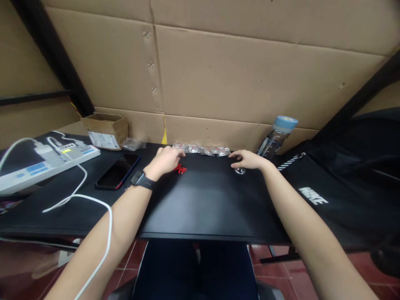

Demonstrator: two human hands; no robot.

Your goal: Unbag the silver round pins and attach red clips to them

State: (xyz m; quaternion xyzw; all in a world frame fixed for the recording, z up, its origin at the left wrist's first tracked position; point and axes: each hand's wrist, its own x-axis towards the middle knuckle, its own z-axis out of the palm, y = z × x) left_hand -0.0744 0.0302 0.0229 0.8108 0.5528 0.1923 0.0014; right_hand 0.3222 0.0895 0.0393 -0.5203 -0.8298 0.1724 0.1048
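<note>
My left hand (168, 159), with a dark watch (142, 179) on its wrist, is at the back of the black table. Its fingers are loosely bent and apart, beside and partly over a small bundle of red cord (180, 168). Across from it, my right hand (246, 159) has its fingers spread just above a small shiny round object (240, 171), whose kind I cannot make out. Neither hand visibly grips anything. Between them, along the back edge, lies a row of small clear plastic packets (201, 150) with silvery and red contents.
On the left are a white power strip (86, 155), a phone (117, 171), a cardboard box (106, 129) and a crumpled clear bag (133, 143). A white cable (110, 225) crosses my left forearm. A blue-capped bottle (275, 139) leans near a black bag (337, 187) at right.
</note>
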